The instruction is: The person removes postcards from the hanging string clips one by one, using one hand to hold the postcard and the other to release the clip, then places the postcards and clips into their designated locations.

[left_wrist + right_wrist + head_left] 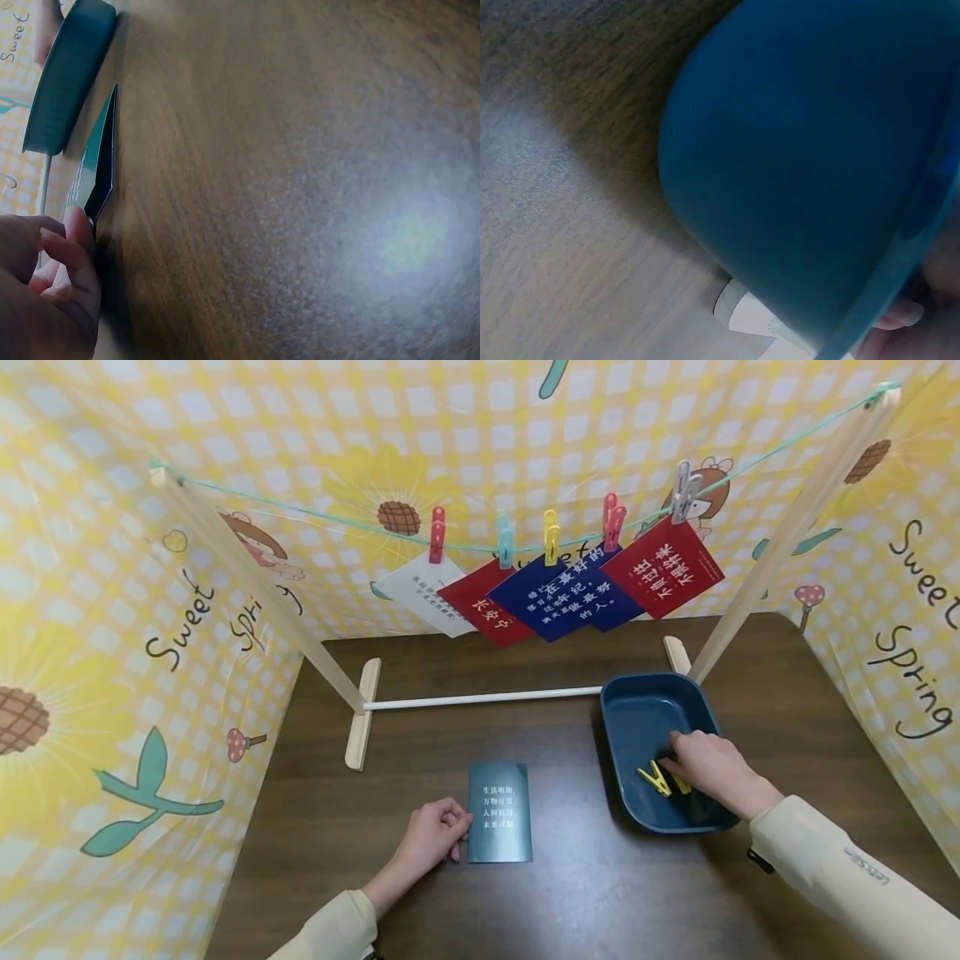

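My left hand [433, 835] pinches the left edge of a dark green card [499, 839] with white writing, low over the table. From the left wrist view, the card [101, 161] stands tilted, its far end off the wood. My right hand [711, 768] reaches into a dark blue plastic bin [626, 739]. Its fingertips are at two yellow clothespins [655, 779] on the bin floor, one partly covered by the hand. Whether the fingers pinch a clothespin cannot be made out; the bin wall [802, 165] hides most of that hand in the right wrist view.
A green string [300, 512] runs between two wooden posts [258, 593]. Clothespins on it hold a white card [423, 589], red cards [663, 568] and blue cards [536, 597]. A white rod [480, 698] joins the post feet behind the green card. Patterned cloth surrounds the brown table [420, 743].
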Demonstrator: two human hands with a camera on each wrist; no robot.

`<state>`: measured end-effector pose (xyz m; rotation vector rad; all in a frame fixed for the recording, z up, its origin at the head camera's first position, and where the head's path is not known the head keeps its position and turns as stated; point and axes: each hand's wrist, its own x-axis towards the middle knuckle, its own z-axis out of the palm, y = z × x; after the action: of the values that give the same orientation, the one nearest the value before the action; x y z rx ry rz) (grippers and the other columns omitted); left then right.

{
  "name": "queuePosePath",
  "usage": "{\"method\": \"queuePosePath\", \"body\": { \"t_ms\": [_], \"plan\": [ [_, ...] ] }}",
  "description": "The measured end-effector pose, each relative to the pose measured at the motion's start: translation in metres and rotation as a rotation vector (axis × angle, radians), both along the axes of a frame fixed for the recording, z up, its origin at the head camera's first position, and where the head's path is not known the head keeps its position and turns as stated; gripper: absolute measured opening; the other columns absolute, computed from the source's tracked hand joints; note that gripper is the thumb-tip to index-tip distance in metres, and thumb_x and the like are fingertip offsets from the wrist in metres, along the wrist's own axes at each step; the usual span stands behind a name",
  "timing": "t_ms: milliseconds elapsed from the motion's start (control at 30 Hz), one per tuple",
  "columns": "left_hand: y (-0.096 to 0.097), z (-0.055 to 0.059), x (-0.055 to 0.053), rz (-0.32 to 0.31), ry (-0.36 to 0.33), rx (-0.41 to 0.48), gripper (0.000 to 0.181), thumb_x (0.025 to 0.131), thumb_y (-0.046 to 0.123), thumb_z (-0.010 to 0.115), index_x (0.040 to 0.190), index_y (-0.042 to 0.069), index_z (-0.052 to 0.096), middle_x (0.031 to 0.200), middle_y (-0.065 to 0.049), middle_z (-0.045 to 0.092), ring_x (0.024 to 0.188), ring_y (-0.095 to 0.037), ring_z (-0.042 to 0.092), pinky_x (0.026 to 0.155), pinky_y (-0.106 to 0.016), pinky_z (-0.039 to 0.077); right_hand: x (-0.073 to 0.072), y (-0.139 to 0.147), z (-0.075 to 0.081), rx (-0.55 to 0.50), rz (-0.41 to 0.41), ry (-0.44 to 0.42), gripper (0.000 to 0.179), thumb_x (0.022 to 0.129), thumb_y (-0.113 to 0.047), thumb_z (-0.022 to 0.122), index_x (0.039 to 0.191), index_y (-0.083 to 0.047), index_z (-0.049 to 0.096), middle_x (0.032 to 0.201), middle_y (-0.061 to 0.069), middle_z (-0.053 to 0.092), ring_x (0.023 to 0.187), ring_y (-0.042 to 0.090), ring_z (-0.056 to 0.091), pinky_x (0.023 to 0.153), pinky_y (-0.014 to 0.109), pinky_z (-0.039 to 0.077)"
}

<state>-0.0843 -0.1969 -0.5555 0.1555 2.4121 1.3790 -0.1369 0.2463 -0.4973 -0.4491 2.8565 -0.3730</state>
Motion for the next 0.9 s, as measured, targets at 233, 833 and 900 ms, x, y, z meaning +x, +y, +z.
{"method": "queuePosePath", "body": {
  "t_ms": [233, 833, 900],
  "plan": [
    [-0.001, -0.002, -0.001, 0.003, -0.024, 0.026, 0.018, 0.100, 0.016, 0.070, 0.088, 0.004, 0.067, 0.068, -0.002, 0.069, 0.046, -0.013, 0.060, 0.042, -0.026, 0.049, -0.001, -0.001, -0.001, 0.033, -0.008, -0.017, 0.024, 0.096, -0.018, 0.076, 0.093, 0.003, 0.064, 0.067, 0.004, 0.053, 0.054, 0.014, 0.052, 0.049, 0.030, 0.052],
    [-0.006, 0.008, -0.006, -0.035, -0.062, 0.042, 0.019, 0.101, 0.013, 0.067, 0.087, 0.001, 0.066, 0.068, -0.005, 0.071, 0.049, -0.014, 0.066, 0.047, -0.032, 0.057, -0.001, -0.004, -0.002, 0.050, -0.019, -0.029, 0.022, 0.097, -0.018, 0.073, 0.091, 0.001, 0.064, 0.065, 0.003, 0.050, 0.053, 0.014, 0.051, 0.047, 0.029, 0.049],
    [-0.007, 0.009, -0.007, -0.044, -0.074, 0.052, 0.020, 0.102, 0.013, 0.067, 0.086, 0.000, 0.066, 0.068, -0.007, 0.071, 0.049, -0.015, 0.066, 0.048, -0.033, 0.057, -0.001, -0.004, -0.003, 0.049, -0.020, -0.030, 0.022, 0.097, -0.018, 0.073, 0.091, 0.001, 0.064, 0.065, 0.003, 0.051, 0.053, 0.014, 0.051, 0.047, 0.029, 0.049]
  ]
}}
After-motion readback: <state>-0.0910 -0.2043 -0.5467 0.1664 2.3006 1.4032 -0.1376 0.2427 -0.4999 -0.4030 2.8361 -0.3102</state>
